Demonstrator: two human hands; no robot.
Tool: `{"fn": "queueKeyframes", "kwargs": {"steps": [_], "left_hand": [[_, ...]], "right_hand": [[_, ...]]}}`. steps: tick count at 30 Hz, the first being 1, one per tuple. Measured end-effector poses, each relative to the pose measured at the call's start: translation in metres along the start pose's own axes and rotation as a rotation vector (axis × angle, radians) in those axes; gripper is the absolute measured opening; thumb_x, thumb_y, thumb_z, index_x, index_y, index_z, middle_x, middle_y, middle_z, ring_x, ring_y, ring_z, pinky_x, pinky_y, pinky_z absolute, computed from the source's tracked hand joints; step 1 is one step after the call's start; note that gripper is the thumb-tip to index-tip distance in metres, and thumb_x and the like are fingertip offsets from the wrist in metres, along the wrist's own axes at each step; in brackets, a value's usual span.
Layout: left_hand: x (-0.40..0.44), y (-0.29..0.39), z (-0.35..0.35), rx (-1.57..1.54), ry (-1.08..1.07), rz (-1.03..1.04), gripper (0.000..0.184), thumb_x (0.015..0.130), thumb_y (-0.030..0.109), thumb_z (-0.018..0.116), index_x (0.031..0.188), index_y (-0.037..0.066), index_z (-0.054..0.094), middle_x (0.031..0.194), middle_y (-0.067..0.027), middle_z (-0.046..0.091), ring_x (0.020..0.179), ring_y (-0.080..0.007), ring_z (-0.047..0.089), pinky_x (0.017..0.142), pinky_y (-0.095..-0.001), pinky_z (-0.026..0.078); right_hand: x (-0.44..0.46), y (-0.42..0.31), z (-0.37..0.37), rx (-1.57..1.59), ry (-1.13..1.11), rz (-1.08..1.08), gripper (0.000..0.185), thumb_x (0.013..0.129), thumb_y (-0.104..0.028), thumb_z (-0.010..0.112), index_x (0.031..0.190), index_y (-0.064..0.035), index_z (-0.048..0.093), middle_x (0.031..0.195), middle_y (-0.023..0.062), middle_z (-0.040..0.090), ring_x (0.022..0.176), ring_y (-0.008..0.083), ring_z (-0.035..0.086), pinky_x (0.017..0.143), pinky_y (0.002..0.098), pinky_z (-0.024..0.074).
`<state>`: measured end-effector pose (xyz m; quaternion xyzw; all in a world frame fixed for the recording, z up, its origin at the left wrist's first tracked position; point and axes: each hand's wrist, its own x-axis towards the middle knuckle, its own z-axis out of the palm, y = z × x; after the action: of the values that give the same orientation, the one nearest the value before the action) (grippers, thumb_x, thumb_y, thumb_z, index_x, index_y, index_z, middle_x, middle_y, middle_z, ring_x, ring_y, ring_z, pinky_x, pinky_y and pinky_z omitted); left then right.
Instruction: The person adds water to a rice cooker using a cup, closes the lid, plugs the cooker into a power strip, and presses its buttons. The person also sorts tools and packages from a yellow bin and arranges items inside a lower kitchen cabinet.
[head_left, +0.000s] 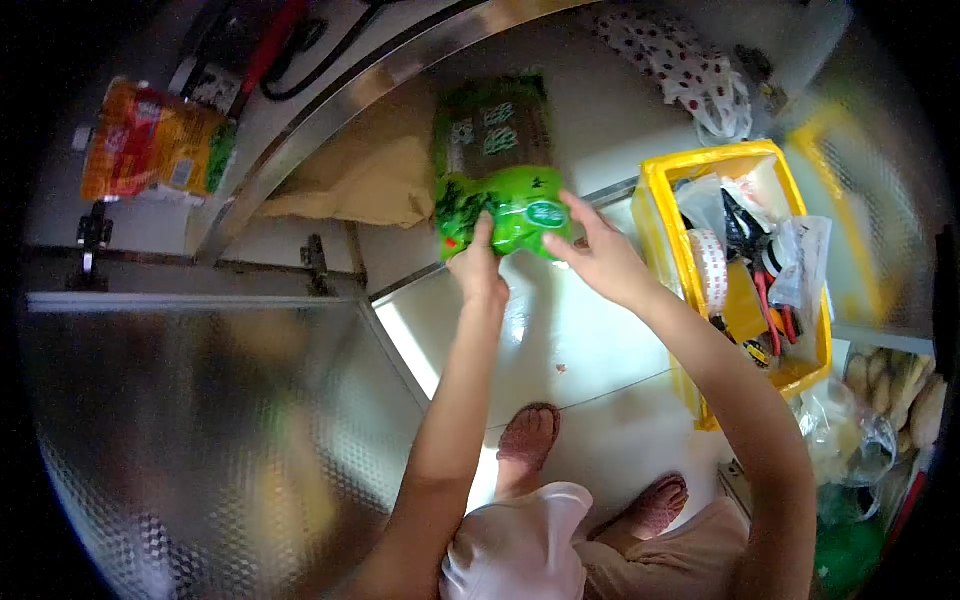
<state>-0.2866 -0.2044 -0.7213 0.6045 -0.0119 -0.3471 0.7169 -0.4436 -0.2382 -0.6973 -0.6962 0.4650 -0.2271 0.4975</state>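
A green plastic food packet [500, 205] with a clear part showing dark brown contents is held in front of the open cabinet. My left hand [478, 265] grips its lower left edge, with the thumb on the front face. At the lower right edge, my right hand [605, 262] has the packet between thumb and fingers. The far end of the packet reaches over the cabinet floor. What exactly is inside it, I cannot tell.
A yellow bin [655, 215] with tools, a tape roll and plastic bags stands at right. Inside the cabinet are a brown paper bag [365, 185] and a dotted bag [690, 65]. An orange-red packet [155, 145] lies at left. An open cabinet door [220, 400] reflects light.
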Motion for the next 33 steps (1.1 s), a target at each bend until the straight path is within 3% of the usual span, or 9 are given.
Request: {"fn": "queueKeyframes", "kwargs": {"steps": [3, 4, 8, 12, 19, 24, 29, 30, 33], "left_hand": [[-0.023, 0.001, 0.004, 0.341, -0.077, 0.322, 0.022, 0.084, 0.003, 0.061, 0.105, -0.001, 0.061, 0.097, -0.0088, 0.064, 0.084, -0.0155, 0.058, 0.073, -0.0274, 0.046], [-0.028, 0.002, 0.003, 0.512, -0.091, 0.456, 0.018, 0.086, 0.002, 0.057, 0.103, -0.002, 0.063, 0.092, -0.0083, 0.065, 0.078, -0.0137, 0.056, 0.073, -0.027, 0.044], [-0.053, 0.026, 0.004, 0.663, -0.13, 0.747, 0.034, 0.082, -0.003, 0.053, 0.115, 0.001, 0.06, 0.112, -0.0138, 0.063, 0.104, -0.0166, 0.058, 0.088, -0.0289, 0.043], [-0.052, 0.04, -0.013, 0.637, -0.053, 0.953, 0.037, 0.083, -0.003, 0.052, 0.119, 0.002, 0.057, 0.116, -0.0135, 0.061, 0.105, -0.0191, 0.058, 0.087, -0.0285, 0.044], [-0.063, 0.015, -0.06, 0.531, 0.022, 0.757, 0.039, 0.086, -0.001, 0.051, 0.125, -0.001, 0.05, 0.12, -0.0142, 0.058, 0.107, -0.0206, 0.056, 0.089, -0.0294, 0.044], [-0.043, 0.032, -0.051, 0.531, 0.078, 0.832, 0.033, 0.088, 0.001, 0.051, 0.121, -0.002, 0.053, 0.113, -0.0128, 0.061, 0.103, -0.0183, 0.056, 0.086, -0.0299, 0.044], [-0.003, 0.032, -0.033, 0.448, 0.118, 0.668, 0.03, 0.088, 0.002, 0.052, 0.117, -0.002, 0.055, 0.108, -0.0109, 0.063, 0.096, -0.0172, 0.057, 0.086, -0.0285, 0.041], [-0.003, 0.024, -0.032, 0.506, 0.148, 0.678, 0.029, 0.087, 0.003, 0.053, 0.116, -0.002, 0.056, 0.107, -0.0101, 0.063, 0.095, -0.0171, 0.057, 0.085, -0.0292, 0.042], [-0.004, -0.003, -0.043, 0.387, 0.135, 0.616, 0.028, 0.086, 0.002, 0.055, 0.114, -0.001, 0.058, 0.106, -0.009, 0.064, 0.094, -0.0176, 0.057, 0.084, -0.0296, 0.043]], "right_hand": [[0.003, -0.03, 0.004, 0.496, -0.07, 0.331, 0.079, 0.081, -0.051, 0.058, 0.142, -0.0134, 0.023, 0.128, 0.0211, 0.047, 0.112, 0.0331, 0.051, 0.081, 0.0444, 0.0499], [0.008, -0.024, 0.015, 0.501, -0.041, 0.383, 0.076, 0.083, -0.043, 0.06, 0.143, -0.0161, 0.021, 0.126, 0.0148, 0.049, 0.108, 0.028, 0.052, 0.072, 0.0427, 0.0526], [0.016, -0.012, 0.047, 0.803, -0.106, 0.344, 0.069, 0.086, -0.024, 0.062, 0.143, -0.0209, 0.024, 0.122, 0.0072, 0.051, 0.098, 0.0165, 0.054, 0.066, 0.0315, 0.0519], [0.021, -0.027, 0.081, 0.958, -0.131, 0.224, 0.064, 0.086, -0.018, 0.061, 0.141, -0.0218, 0.029, 0.123, 0.0022, 0.051, 0.094, 0.0134, 0.053, 0.065, 0.0283, 0.0487], [0.01, -0.019, 0.094, 0.598, -0.341, 0.163, 0.063, 0.087, -0.011, 0.059, 0.142, -0.0156, 0.028, 0.126, 0.0022, 0.049, 0.098, 0.0128, 0.052, 0.075, 0.0263, 0.0455], [0.034, -0.012, 0.123, 0.363, 0.023, -0.253, 0.062, 0.083, -0.006, 0.06, 0.139, -0.0085, 0.033, 0.121, 0.0106, 0.052, 0.096, 0.0169, 0.055, 0.076, 0.028, 0.0482], [0.072, -0.02, 0.112, 0.318, -0.163, 0.101, 0.061, 0.086, -0.015, 0.055, 0.14, -0.0137, 0.029, 0.136, 0.0147, 0.035, 0.107, 0.0268, 0.051, 0.068, 0.0332, 0.0544], [0.071, -0.018, 0.113, 0.309, -0.155, 0.165, 0.063, 0.082, -0.018, 0.057, 0.139, -0.0092, 0.03, 0.132, 0.0189, 0.04, 0.115, 0.0328, 0.044, 0.085, 0.0375, 0.0432], [0.059, -0.011, 0.106, 0.176, -0.193, 0.206, 0.068, 0.082, -0.017, 0.058, 0.141, -0.0086, 0.025, 0.138, 0.0196, 0.032, 0.117, 0.033, 0.043, 0.085, 0.0364, 0.0458]]}}
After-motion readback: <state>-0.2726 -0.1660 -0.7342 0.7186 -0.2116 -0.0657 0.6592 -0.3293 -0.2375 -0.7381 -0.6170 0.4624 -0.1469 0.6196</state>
